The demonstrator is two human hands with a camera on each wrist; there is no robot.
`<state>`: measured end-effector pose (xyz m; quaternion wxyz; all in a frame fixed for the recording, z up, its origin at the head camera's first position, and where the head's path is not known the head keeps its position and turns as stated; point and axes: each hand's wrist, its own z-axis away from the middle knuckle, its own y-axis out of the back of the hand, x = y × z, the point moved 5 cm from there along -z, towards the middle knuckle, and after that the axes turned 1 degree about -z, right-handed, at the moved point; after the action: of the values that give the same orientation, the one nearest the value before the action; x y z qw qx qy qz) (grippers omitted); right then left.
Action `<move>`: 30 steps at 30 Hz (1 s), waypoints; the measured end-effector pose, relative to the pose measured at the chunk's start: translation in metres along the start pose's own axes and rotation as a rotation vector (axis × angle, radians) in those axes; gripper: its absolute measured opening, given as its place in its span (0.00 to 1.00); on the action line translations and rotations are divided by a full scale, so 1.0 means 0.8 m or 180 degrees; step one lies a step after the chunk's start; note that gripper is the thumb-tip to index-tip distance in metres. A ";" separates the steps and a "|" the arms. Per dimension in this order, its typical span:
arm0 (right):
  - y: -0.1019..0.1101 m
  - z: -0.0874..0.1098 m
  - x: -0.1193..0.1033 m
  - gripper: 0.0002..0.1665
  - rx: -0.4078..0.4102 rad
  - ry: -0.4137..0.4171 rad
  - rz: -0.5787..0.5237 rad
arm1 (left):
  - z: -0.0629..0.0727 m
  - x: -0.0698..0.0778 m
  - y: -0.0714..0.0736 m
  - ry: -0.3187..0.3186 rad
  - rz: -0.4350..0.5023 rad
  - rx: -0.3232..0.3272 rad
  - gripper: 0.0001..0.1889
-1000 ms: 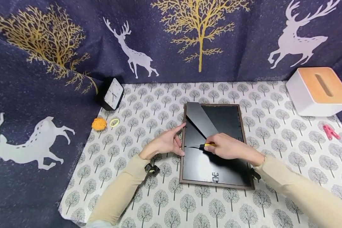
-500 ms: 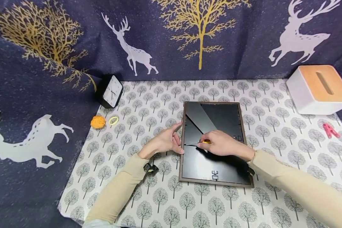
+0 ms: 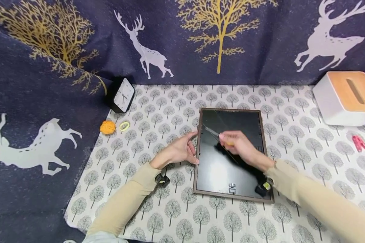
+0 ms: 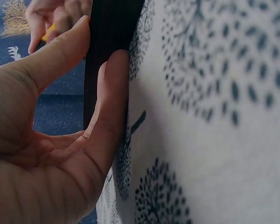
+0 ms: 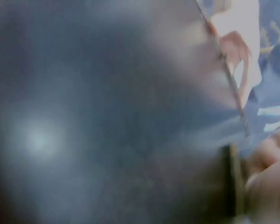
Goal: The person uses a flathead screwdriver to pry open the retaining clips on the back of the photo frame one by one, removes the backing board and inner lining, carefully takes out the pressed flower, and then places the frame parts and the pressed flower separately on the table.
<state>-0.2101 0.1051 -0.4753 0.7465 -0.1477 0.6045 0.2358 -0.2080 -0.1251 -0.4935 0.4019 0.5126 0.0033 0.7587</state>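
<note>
A picture frame lies face down on the table, its glossy black back turned up and a brown rim around it. My left hand rests against the frame's left edge, thumb and forefinger spread apart along it. In the left wrist view, fingertips of the left hand touch the dark frame edge. My right hand grips the yellow handle of a screwdriver above the frame back, its shaft pointing to the upper left edge. The right wrist view is blurred; part of the right hand shows at its edge.
A black clock stands at the back left. Near it lie an orange ball of yarn and a yellow ring. A tissue box stands at the back right, with a red letter-shaped piece in front of it.
My right hand has moved the screwdriver away from the middle of the frame's left edge, up towards its upper part. The left hand stays at the edge; the head view has shifted slightly.
</note>
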 end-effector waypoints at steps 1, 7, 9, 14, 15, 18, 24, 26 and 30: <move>0.001 0.003 -0.002 0.20 -0.0001 0.0004 0.0231 | -0.001 0.001 -0.001 -0.0025 -0.0030 -0.0013 0.70; 0.001 0.008 -0.006 0.18 -0.0138 0.0068 0.1857 | -0.006 -0.001 0.004 -0.0038 -0.0055 -0.0027 0.70; -0.003 0.005 -0.008 0.17 -0.0221 0.0149 0.2119 | -0.007 -0.003 0.007 -0.0010 -0.0071 -0.0024 0.70; -0.012 -0.001 -0.013 0.15 -0.0185 0.0381 0.2518 | -0.008 -0.001 0.011 -0.0058 -0.0116 -0.0029 0.70; -0.013 -0.001 -0.013 0.16 -0.0187 0.0377 0.2524 | -0.008 0.000 0.010 -0.0060 -0.0113 -0.0035 0.69; -0.015 -0.002 -0.009 0.17 -0.0200 0.0347 0.2517 | -0.008 -0.001 0.008 -0.0054 -0.0116 -0.0041 0.69; -0.013 0.001 0.000 0.16 -0.0147 0.0261 0.2326 | -0.009 -0.002 0.004 -0.0058 -0.0099 -0.0049 0.69; -0.013 0.002 0.002 0.16 -0.0151 0.0235 0.2254 | -0.009 -0.003 0.004 -0.0048 -0.0129 -0.0040 0.69; -0.013 0.002 0.006 0.15 -0.0174 0.0190 0.2130 | -0.009 -0.004 0.003 -0.0033 -0.0199 -0.0037 0.69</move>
<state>-0.2025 0.0978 -0.4803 0.6054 0.0321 0.6345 0.4796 -0.2145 -0.1257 -0.4980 0.4284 0.5139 0.0128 0.7431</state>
